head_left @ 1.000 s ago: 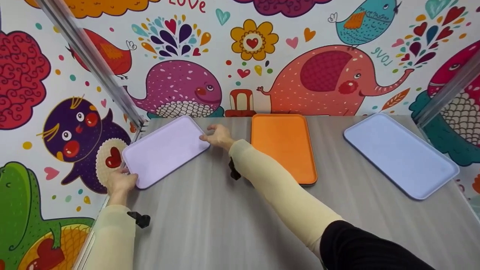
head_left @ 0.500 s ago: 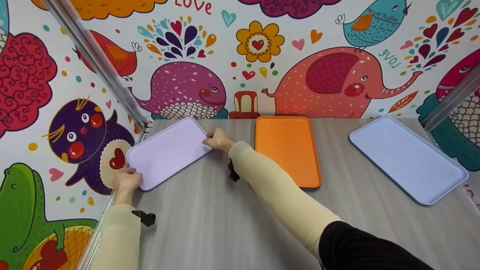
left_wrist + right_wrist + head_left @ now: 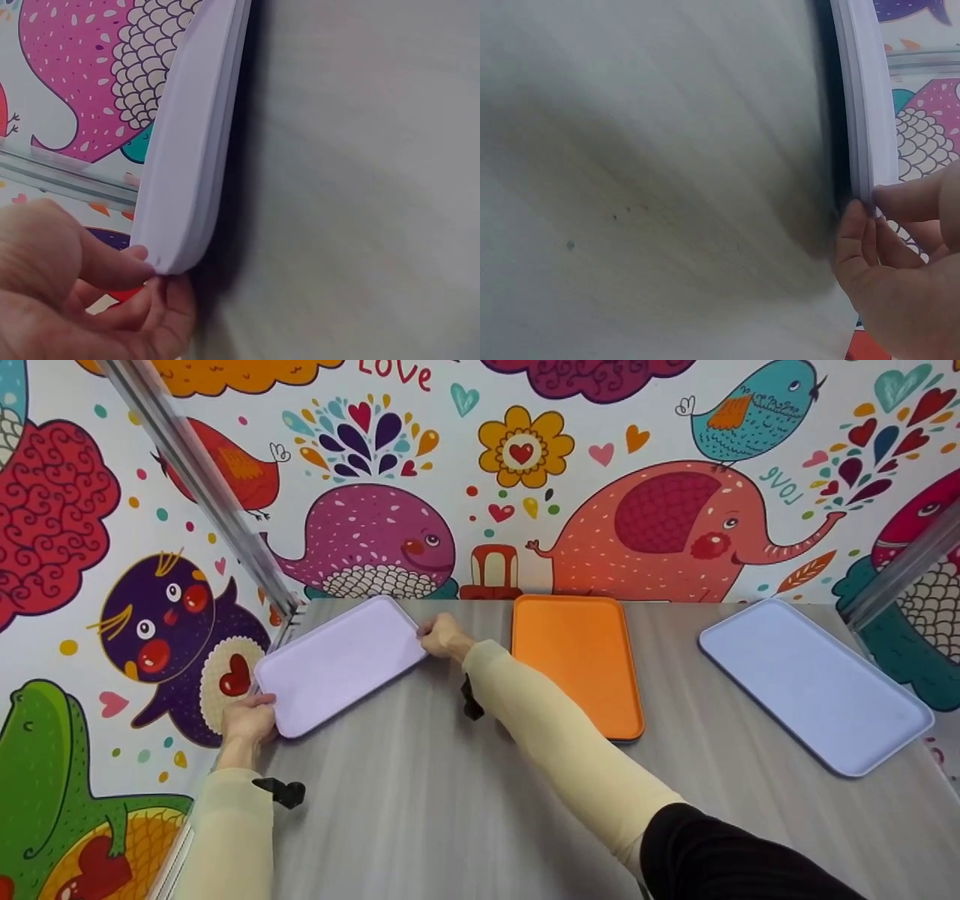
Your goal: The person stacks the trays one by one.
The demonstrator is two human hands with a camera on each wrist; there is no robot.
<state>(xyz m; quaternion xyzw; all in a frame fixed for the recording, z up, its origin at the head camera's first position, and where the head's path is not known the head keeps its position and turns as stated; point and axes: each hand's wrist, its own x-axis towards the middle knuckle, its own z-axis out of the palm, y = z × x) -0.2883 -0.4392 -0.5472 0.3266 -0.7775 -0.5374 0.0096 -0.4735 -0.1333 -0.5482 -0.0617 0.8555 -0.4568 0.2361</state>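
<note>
A pale purple tray (image 3: pixel 341 667) lies at an angle on the left of the table, with layered edges showing along its side in both wrist views. My left hand (image 3: pixel 248 721) pinches its near left end, thumb on the rim (image 3: pixel 159 259) and fingers beneath. At the opposite end my right hand (image 3: pixel 444 637) grips the short side, thumb above and fingertips under the edge (image 3: pixel 866 176). A dark shadow runs below the tray's long side in both wrist views.
An orange tray (image 3: pixel 574 652), with a dark edge under it, lies mid-table and is partly covered by the right sleeve (image 3: pixel 555 727). A light blue tray (image 3: pixel 817 682) is angled at the right. Behind stands a cartoon-printed wall (image 3: pixel 420 435) with metal posts (image 3: pixel 202 487).
The right hand's fingers, spread at the tray's edge one second ago, now close on it. The left hand's fingers have tightened at their corner. The whole head view has shifted slightly.
</note>
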